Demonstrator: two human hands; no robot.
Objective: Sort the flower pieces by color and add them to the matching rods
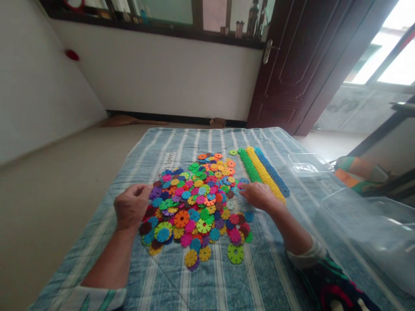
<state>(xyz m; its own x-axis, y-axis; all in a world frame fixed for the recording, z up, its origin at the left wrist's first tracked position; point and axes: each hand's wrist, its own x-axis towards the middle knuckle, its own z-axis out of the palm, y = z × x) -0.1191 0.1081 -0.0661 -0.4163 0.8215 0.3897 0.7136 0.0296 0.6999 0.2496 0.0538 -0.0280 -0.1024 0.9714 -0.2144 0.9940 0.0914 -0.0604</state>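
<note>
A heap of small notched plastic discs (200,200) in many colours is spread over the middle of the cloth. My left hand (132,205) is at the heap's left edge beside some purple discs, thumb and fingers closed in a pinch. Whatever it may hold is hidden. On the other side, my right hand (258,194) reaches in from the right, fingers stretched toward pink and blue discs at the heap's edge. Just beyond it lie three long rows of joined discs: green (249,166), yellow (264,172) and blue (272,172).
A striped blue-grey cloth (168,280) covers the table. Clear plastic containers stand at the right, one farther back (308,166) and a larger one nearer (372,229). A single light-green disc (233,152) lies by the green row. Behind are a wall and a dark red door (295,56).
</note>
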